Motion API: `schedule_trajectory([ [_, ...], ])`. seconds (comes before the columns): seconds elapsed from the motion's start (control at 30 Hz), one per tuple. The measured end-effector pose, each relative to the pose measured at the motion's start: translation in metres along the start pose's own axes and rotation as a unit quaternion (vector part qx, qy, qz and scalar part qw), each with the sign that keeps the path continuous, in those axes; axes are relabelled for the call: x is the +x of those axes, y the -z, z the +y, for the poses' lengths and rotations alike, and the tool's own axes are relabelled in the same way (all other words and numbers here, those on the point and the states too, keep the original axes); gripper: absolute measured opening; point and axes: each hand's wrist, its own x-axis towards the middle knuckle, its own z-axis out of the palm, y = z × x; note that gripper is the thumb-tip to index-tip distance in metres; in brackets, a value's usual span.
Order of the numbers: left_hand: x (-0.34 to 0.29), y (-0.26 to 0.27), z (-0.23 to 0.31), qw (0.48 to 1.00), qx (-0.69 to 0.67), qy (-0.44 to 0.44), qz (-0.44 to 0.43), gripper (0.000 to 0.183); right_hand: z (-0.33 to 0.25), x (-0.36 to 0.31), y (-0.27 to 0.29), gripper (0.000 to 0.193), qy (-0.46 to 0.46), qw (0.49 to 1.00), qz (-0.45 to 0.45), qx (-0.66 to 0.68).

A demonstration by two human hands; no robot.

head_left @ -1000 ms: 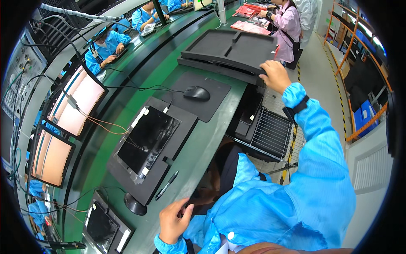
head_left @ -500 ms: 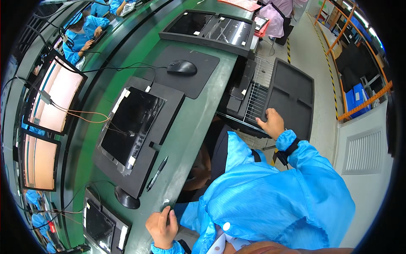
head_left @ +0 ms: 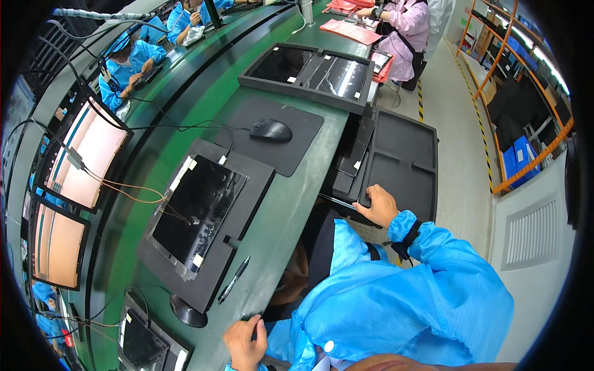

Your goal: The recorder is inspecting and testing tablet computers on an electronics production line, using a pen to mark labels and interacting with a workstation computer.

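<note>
My right hand (head_left: 380, 208) grips the near left corner of a black tray (head_left: 405, 145), thumb on top. The tray has shallow recesses and lies over a wire cart or rack beside the bench; other black trays or blocks (head_left: 350, 157) sit at its left. At the bench's near edge rests my left hand (head_left: 245, 341), its fingers curled in; what they hold, if anything, is hidden. Nearest to it are a black pen (head_left: 234, 280) and a black mouse (head_left: 188, 311). A dark screen panel (head_left: 199, 207) with clear film lies on a black foam fixture (head_left: 253, 185), cables attached.
Farther along the green bench (head_left: 291, 201) are a second mouse (head_left: 271, 130) on a dark mat (head_left: 309, 137) and a tray (head_left: 301, 91) with two panels. Two lit monitors (head_left: 86, 151) stand left. Co-workers sit beyond. Orange shelving (head_left: 513, 154) lines the right aisle.
My right hand has brought the black tray leftward, so it covers the wire shelf that showed before. The view has shifted slightly. My left hand stays by the bench edge.
</note>
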Motion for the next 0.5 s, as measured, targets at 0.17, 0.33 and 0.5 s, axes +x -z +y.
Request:
schedule_trajectory([
  [0.17, -0.001, 0.003, -0.005, 0.994, 0.032, -0.104, 0.006, 0.011, -0.002, 0.007, -0.005, 0.051, 0.013, 0.999, 0.022, 0.023],
  [0.33, -0.001, -0.013, -0.016, 0.985, 0.035, -0.161, 0.043, 0.011, -0.001, 0.013, -0.001, 0.054, 0.0, 0.999, 0.008, 0.033],
  [0.5, -0.012, -0.014, -0.011, 0.986, -0.011, -0.029, 0.164, 0.01, -0.004, 0.012, -0.003, 0.055, 0.008, 0.999, 0.027, 0.027],
])
